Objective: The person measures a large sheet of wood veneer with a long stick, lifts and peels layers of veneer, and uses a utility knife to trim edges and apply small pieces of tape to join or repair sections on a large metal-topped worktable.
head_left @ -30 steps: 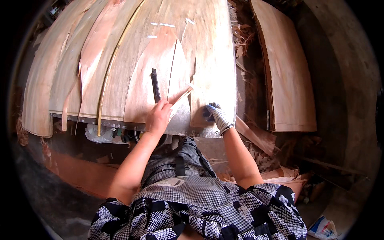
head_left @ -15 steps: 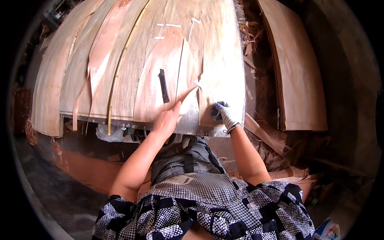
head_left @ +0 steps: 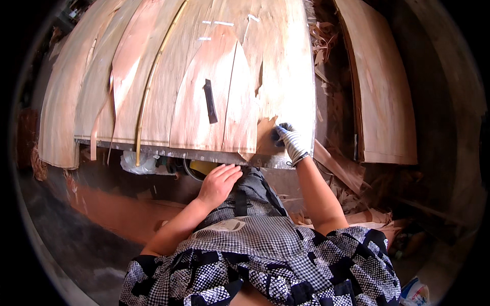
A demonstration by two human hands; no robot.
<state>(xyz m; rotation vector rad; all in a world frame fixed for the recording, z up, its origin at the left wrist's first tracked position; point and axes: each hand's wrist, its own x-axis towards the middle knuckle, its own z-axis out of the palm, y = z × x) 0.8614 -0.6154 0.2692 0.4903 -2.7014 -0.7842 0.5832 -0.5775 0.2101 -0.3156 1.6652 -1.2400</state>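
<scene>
- Pressing down at the near edge of the veneer sheets [head_left: 204,76], the right hand [head_left: 289,140] wears a white work glove with dark fingertips; its fingers are curled onto a small torn piece of veneer [head_left: 265,137] and grip its edge.
- Torn piece lies at the near right corner of the layup, just beside a tall pointed strip of veneer [head_left: 242,102], touching the sheet under it.
- Left hand [head_left: 218,182] is bare, open, fingers loosely together, palm down. It sits below the table edge [head_left: 173,153], over the person's checked apron [head_left: 245,214], and holds nothing.
- Veneer sheets are laid side by side, grain running away from the person, covering the table; pinkish and pale tan strips alternate, some overlapping.
- Dark narrow strip [head_left: 210,101] lies on the sheets, left of the pointed strip, well apart from both hands.
- Thin yellowish slat [head_left: 150,86] runs lengthwise along the sheets at left.
- Small white tape pieces [head_left: 219,23] are stuck across seams at the far end.
- Separate stack of veneer [head_left: 380,86] lies to the right, apart from the table.
- Veneer scraps [head_left: 332,168] are heaped between the table and that stack.
- Crumpled clear plastic [head_left: 135,163] shows under the table edge at left.
</scene>
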